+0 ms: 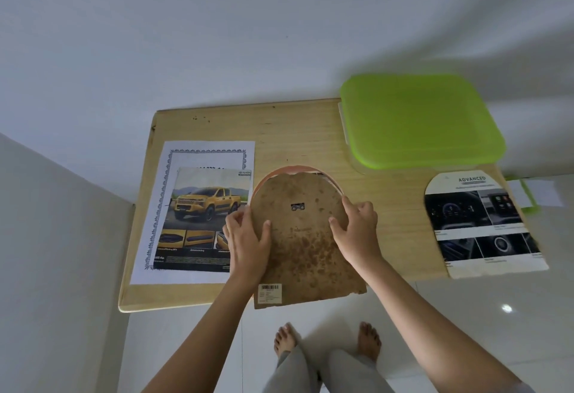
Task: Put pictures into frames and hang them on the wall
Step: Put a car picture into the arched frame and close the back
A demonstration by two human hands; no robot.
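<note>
A brown stained backing board with an arched top, a small metal hanger and a barcode label lies face down over an arched frame, whose pinkish rim shows above it. My left hand grips the board's left edge and my right hand grips its right edge. The board's lower end juts past the table's front edge. A picture cut to an arch shape, showing car interiors, lies on the right of the wooden table. A yellow pickup truck picture lies on the left on a white bordered sheet.
A lime green plastic box lid covers the table's back right corner. White walls stand behind the table and to its left. Green-edged papers lie off the table's right side. My bare feet stand on the glossy white floor below.
</note>
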